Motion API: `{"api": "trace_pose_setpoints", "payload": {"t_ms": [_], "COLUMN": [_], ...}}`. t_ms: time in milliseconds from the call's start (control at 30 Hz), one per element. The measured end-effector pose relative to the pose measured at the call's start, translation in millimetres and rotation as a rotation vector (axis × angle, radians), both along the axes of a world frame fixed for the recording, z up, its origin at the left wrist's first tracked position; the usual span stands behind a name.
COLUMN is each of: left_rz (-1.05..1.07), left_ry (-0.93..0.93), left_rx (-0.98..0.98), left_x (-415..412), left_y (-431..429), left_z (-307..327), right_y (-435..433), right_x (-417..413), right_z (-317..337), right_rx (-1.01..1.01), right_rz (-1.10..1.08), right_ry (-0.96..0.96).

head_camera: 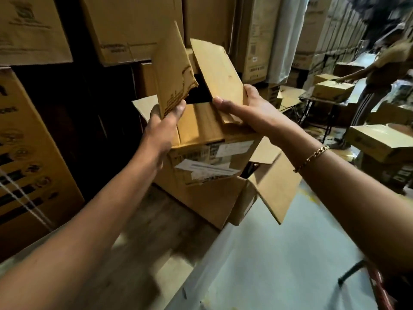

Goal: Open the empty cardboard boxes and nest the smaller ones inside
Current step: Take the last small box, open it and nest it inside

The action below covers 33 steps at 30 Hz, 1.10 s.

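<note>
A small cardboard box (207, 157) with torn white labels on its side is held up at the centre of the view. My left hand (165, 121) grips its left top flap (172, 70), which stands up and has a torn edge. My right hand (243, 106) holds the right top flap (216, 70), lifted and tilted back. A dark opening shows between the two flaps. Beneath the small box sits a larger open cardboard box (214, 204) with its flaps spread outward; the small box's bottom is hidden inside or behind its rim.
Tall stacks of cardboard cartons (33, 135) stand on the left and behind. Pale floor (279, 253) lies to the lower right. Another person (380, 70) bends over boxes on a small table (321, 97) at the right. More boxes (380, 139) pile nearby.
</note>
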<state>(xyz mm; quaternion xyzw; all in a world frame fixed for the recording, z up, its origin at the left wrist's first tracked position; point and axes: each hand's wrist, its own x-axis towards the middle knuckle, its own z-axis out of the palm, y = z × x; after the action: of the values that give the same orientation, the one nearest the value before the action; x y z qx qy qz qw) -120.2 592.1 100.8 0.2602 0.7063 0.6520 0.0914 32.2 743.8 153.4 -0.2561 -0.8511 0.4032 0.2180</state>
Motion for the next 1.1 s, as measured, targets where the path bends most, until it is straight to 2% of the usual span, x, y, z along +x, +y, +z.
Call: {"api": "trace_pose_setpoints", "payload": {"t_ms": [100, 300, 400, 567, 833, 967, 1100], "left_rz": [0.062, 0.176, 0.240, 0.299, 0.363, 0.381, 0.406], "left_ry": [0.015, 0.032, 0.062, 0.139, 0.006, -0.021, -0.046], "left_rx": [0.025, -0.060, -0.089, -0.055, -0.041, 0.000, 0.015], "left_x": [5.6, 2.0, -9.4, -37.9, -80.1, -94.6, -105.0], "left_y": [61.5, 156.1, 193.3, 249.4, 325.3, 347.7, 360.3], "left_z": [24.2, 46.0, 47.2, 33.6, 16.7, 11.5, 4.9], "right_y": [57.6, 152.8, 201.2, 277.2, 374.1, 408.6, 439.8], "right_x": [-5.1, -44.8, -61.3, -99.9, -152.2, -177.3, -203.5], "right_z": [32.1, 68.4, 62.4, 38.7, 38.9, 49.8, 47.9], "right_rx": [0.015, 0.218, 0.236, 0.125, -0.212, -0.301, -0.334], "right_rz": [-0.013, -0.010, 0.058, 0.180, 0.406, 0.536, 0.572], "right_ry": [-0.049, -0.265, -0.237, -0.122, -0.028, -0.086, -0.134]}}
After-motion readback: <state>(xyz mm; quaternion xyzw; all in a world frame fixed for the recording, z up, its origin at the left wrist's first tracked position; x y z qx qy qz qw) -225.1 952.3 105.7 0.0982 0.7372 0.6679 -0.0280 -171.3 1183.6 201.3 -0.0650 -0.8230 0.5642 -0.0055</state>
